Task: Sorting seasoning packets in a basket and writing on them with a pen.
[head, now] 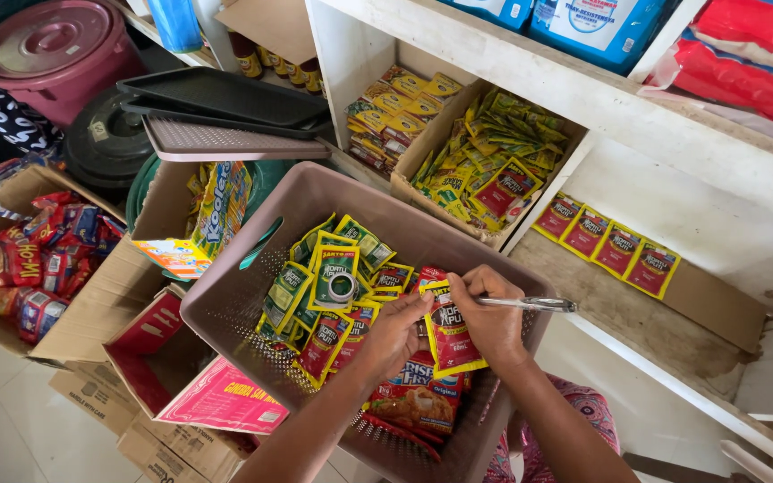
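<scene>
My left hand holds a red and yellow sachet by its left edge, above a brown plastic basket. My right hand grips a clear pen and rests on the sachet's top right part, the pen pointing right. Inside the basket lie several green and red sachets, a small roll of clear tape and a larger red snack packet.
A white shelf holds a cardboard box of green and red sachets, stacked yellow sachets and a row of red sachets. Left: cardboard boxes of red packets, dark trays, a maroon lidded bucket.
</scene>
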